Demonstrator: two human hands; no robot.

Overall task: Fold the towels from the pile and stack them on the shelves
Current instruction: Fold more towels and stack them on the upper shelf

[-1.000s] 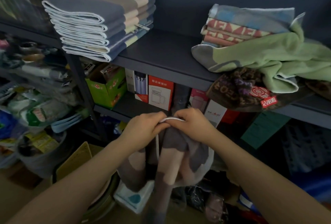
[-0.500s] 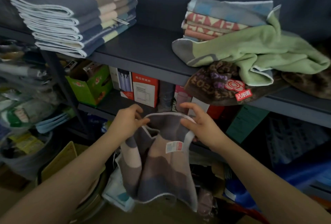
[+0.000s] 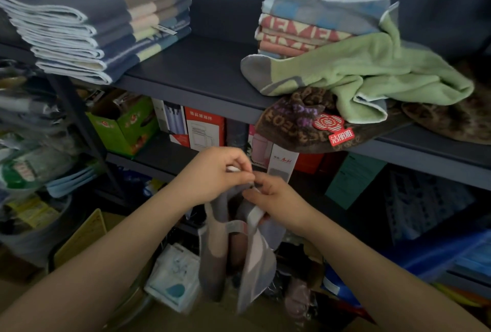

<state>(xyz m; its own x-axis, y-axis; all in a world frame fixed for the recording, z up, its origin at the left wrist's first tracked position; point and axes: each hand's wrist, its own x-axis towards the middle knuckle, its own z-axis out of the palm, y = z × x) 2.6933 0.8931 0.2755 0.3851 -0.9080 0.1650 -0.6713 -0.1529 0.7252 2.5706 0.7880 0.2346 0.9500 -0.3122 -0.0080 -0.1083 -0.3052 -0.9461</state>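
In the upper left of the frame a tall stack of folded striped towels (image 3: 101, 21) sits squared on the shelf (image 3: 191, 71), so a good share of the work looks finished. Further right along the same shelf, a smaller folded stack (image 3: 313, 26) stands in the upper centre-right, and leaning against it lies the unfolded pile: a crumpled green towel (image 3: 372, 71) on top of a brown lettered towel (image 3: 300, 124) whose edge droops over the shelf front, with another brownish cloth (image 3: 451, 116) at the far right. At least these loose pieces are left to fold, going by how they lie.

Lower centre, both forearms reach in from the bottom corners and meet in front of the lower shelf. The left hand (image 3: 215, 172) has its fingers curled and pinches the pale top hem of a grey and pink towel (image 3: 239, 246). The right hand (image 3: 276, 199), touching the left and slightly lower, likewise pinches the towel's edge between thumb and fingers. The towel hangs down from the two hands in a narrow, doubled drape, free of the shelf, so its fold seems under way but not complete.
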